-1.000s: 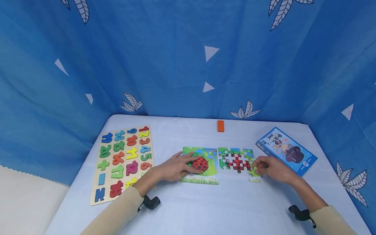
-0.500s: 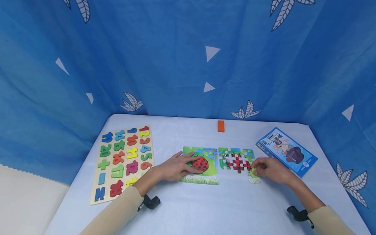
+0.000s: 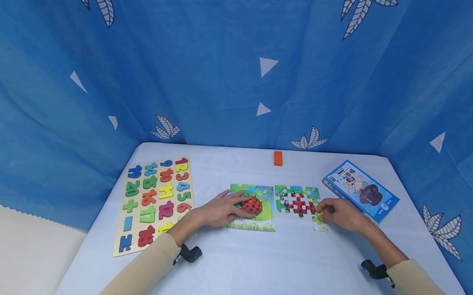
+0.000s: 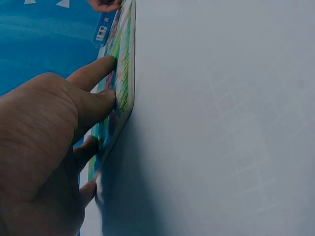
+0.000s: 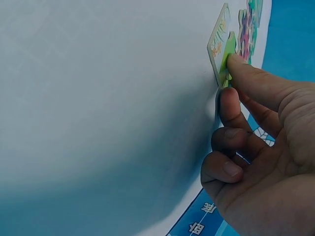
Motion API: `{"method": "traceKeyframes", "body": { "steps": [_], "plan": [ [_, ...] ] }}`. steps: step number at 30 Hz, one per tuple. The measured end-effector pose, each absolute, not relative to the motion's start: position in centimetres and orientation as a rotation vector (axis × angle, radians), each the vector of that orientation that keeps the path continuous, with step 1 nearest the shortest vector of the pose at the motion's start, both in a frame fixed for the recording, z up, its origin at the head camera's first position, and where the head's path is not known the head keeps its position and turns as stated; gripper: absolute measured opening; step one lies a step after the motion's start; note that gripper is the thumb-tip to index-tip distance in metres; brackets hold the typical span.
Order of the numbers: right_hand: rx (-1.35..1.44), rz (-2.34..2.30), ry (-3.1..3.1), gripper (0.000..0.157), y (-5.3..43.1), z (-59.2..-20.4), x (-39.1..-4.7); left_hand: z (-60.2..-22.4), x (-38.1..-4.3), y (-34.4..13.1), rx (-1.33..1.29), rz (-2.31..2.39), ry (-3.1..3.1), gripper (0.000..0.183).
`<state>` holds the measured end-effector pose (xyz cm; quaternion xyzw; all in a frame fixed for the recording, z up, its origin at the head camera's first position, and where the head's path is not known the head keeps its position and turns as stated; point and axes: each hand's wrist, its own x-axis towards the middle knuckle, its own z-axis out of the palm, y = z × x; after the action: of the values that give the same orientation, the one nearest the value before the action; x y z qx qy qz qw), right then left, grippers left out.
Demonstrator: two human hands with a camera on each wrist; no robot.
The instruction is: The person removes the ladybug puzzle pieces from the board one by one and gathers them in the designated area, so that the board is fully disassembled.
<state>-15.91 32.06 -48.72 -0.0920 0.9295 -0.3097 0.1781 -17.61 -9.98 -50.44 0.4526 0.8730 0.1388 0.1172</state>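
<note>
My left hand [image 3: 221,210] rests with spread fingers on a ladybug picture board [image 3: 263,215], which lies flat on the table. In the left wrist view the thumb and fingertips touch the board's grassy face [image 4: 126,73]. Just right of the board lies a partly joined ladybug jigsaw puzzle [image 3: 296,200], with white gaps among its pieces. At its lower right corner my right hand [image 3: 346,214] pinches a green puzzle piece [image 3: 320,229] between thumb and forefinger. The right wrist view shows this piece [image 5: 219,44] with grass and flowers along its straight edge, the other fingers curled below.
A wooden number board [image 3: 155,205] with coloured numerals lies at the left, partly under the left forearm. An orange block [image 3: 278,158] sits near the back edge. Behind the right hand lies a blue box [image 3: 361,189]. Blue patterned cloth [image 3: 224,75] hangs around the table [image 3: 262,269].
My right hand and its puzzle piece have shifted slightly, the piece's lower edge a little nearer to me. The left hand stays on the picture board.
</note>
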Motion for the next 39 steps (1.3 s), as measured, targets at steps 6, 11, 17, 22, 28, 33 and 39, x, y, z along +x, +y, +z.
{"method": "traceKeyframes", "body": {
  "steps": [6, 11, 17, 22, 28, 33, 39],
  "plan": [
    [-0.258, -0.87, 2.629, 0.013, 32.0, -48.7, -15.7, -50.5, -17.5, -10.0, 1.314, 0.393, 2.558, 0.043],
    [-0.278, -0.881, 2.63, 0.012, 32.1, -48.8, -15.7, -50.6, -17.5, -10.0, 1.315, 0.397, 2.561, 0.043],
    [-0.29, -0.888, 2.631, 0.011, 32.2, -48.8, -15.6, -50.5, -17.4, -10.0, 1.316, 0.412, 2.556, 0.044],
    [-0.301, -0.887, 2.636, 0.011, 32.2, -48.5, -15.7, -50.4, -17.4, -10.0, 1.289, 0.426, 2.531, 0.05],
    [-0.301, -0.934, 2.625, 0.012, 30.8, -47.6, -16.2, -50.1, -17.5, -10.0, 1.258, 0.437, 2.506, 0.053],
    [-0.419, -1.042, 2.571, 0.012, 27.8, -47.4, -16.7, -49.9, -17.7, -10.1, 1.278, 0.416, 2.509, 0.049],
    [-0.536, -1.119, 2.511, 0.01, 23.2, -48.0, -16.9, -50.1, -18.0, -10.1, 1.267, 0.413, 2.524, 0.048]
  ]
}}
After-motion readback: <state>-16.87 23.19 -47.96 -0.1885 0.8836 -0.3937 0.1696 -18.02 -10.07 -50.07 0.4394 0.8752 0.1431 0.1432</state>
